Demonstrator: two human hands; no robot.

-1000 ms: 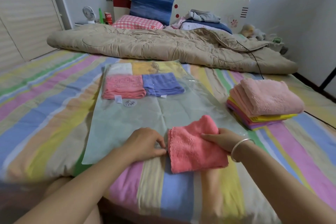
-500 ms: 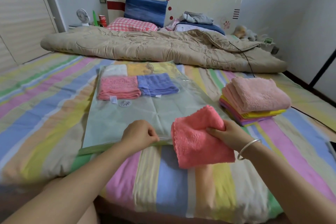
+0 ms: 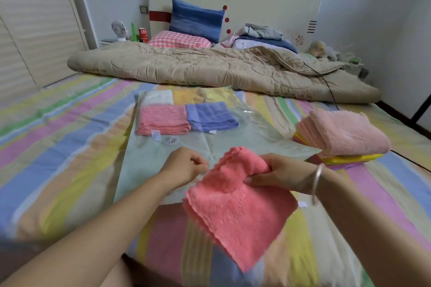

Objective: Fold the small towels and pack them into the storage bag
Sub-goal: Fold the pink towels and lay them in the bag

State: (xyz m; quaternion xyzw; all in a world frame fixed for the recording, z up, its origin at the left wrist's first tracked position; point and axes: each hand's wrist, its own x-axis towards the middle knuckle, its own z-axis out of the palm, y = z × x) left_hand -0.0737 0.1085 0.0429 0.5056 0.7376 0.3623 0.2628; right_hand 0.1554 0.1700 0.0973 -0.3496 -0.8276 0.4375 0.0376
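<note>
Head view: right hand grips the coral towel at its upper fold, fingers clenched round the bunched cloth. The towel is folded and off the bed, hanging tilted over the near right corner of the bag and the striped sheet. Left hand hovers over the bag, just beside the towel's upper left edge. Its fingers are curled with the thumb against the fingertips. Can't tell whether they pinch the bag film or nothing. Bracelet on the right wrist.

The bag is clear and lies flat on the bed, its long side running away from the person. At its far end a pink towel and a blue towel sit side by side, touching. A white towel and a yellow towel lie behind them. A round valve sits just in front of the pink one. The left hand and the valve lie between the held towel and the pink towel.

Around:
- Stack of folded towels just beside the bag's right edge, fluffy pink on top.
- Beige quilt lying across the bed beyond the bag, with a black cable over its right part.
- Blue pillow, checked pillow and a clothes pile behind the quilt.
- Fan and red can far left.
</note>
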